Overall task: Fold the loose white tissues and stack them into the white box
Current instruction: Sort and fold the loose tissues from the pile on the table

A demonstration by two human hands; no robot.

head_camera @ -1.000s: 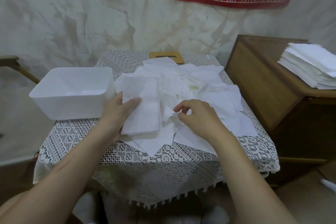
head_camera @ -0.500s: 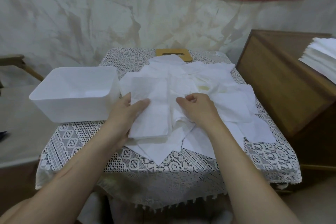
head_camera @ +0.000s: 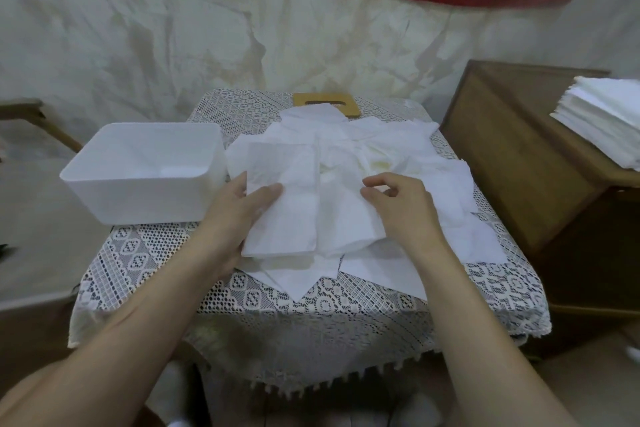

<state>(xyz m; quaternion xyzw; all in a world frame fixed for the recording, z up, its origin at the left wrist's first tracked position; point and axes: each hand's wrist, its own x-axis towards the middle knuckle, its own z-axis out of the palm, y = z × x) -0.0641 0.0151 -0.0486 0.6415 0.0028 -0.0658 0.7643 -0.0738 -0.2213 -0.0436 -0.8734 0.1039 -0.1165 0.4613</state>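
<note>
The left hand [head_camera: 239,215] grips a folded tissue [head_camera: 291,225] atop the loose tissues [head_camera: 436,191] on the desk [head_camera: 325,305]; the right hand [head_camera: 401,208] curls alongside, its grasp unclear. Lifting one-handed could let the fold spring open before reaching the white box [head_camera: 138,198] beyond.
</note>
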